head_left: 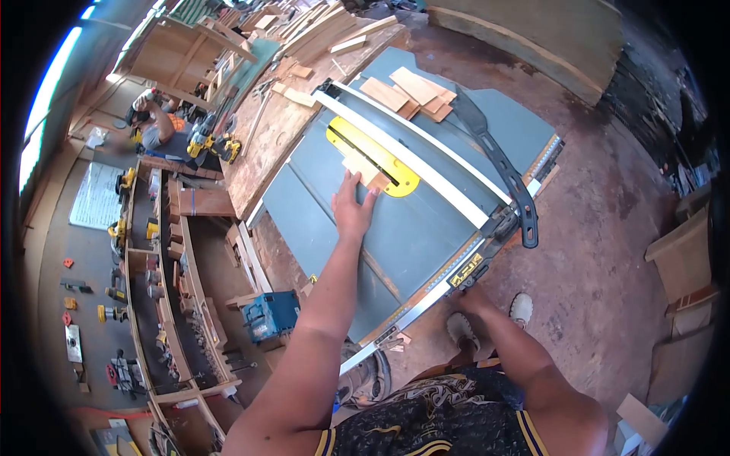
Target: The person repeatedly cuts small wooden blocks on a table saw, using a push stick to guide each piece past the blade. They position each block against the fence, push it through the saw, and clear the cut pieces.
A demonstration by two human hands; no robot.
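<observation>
My left hand [352, 213] reaches onto the grey table saw [411, 235]. Its thumb and fingers close on the near end of a small flat wood piece [363, 170]. That piece lies over the yellow throat plate [342, 132], across part of its dark slot. Down at the saw's front rail [426, 300], my right hand [473, 298] is beside a yellow-labelled black clamp [465, 272], its fingers hidden beneath the rail. A long white-edged fence [426, 171] spans the table just beyond the plate.
Several cut wood pieces [414, 91] lie past the fence, near a black slotted arm [498, 152]. A wooden workbench [266, 144] with offcuts and yellow drills [213, 140] adjoins the saw. Another person [163, 129] is behind it. A blue toolbox [271, 315] stands left.
</observation>
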